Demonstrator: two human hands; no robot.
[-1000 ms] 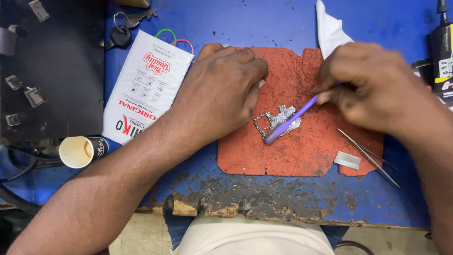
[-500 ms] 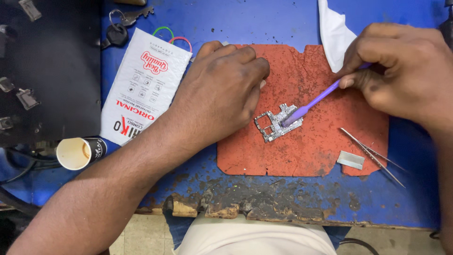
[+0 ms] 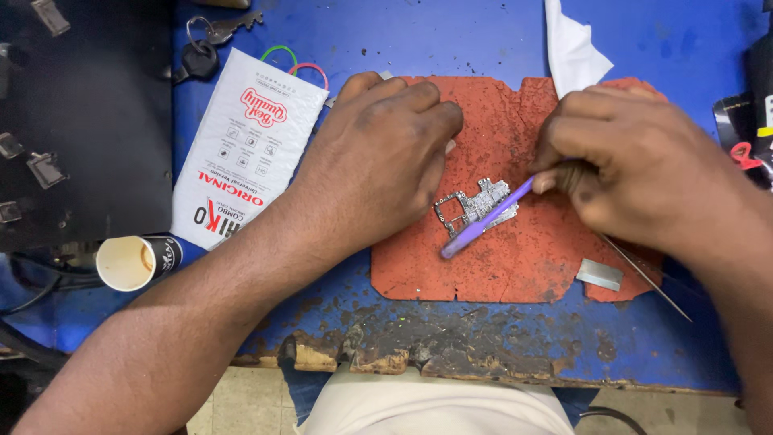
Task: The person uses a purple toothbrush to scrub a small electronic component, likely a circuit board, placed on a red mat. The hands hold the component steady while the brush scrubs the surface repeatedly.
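Note:
A small silver circuit board [image 3: 469, 206] lies on a worn red mat [image 3: 523, 258] on the blue bench. My left hand [image 3: 378, 157] rests palm down on the mat's left part, its fingertips at the board's left edge. My right hand [image 3: 636, 165] grips a purple brush [image 3: 483, 220]. The brush slants down to the left across the board, its tip just past the board's lower left corner.
Tweezers [image 3: 656, 282] and a small metal plate [image 3: 598, 275] lie at the mat's right corner. A white padded packet [image 3: 241, 149], keys [image 3: 205, 48], a paper cup [image 3: 129, 261], a white tissue [image 3: 573, 50] and a black tray [image 3: 80, 121] surround the mat. The bench's front edge is chipped.
My right hand came back down and left, sweeping the purple brush across the board after pulling up and right half a second ago. My left hand stayed put.

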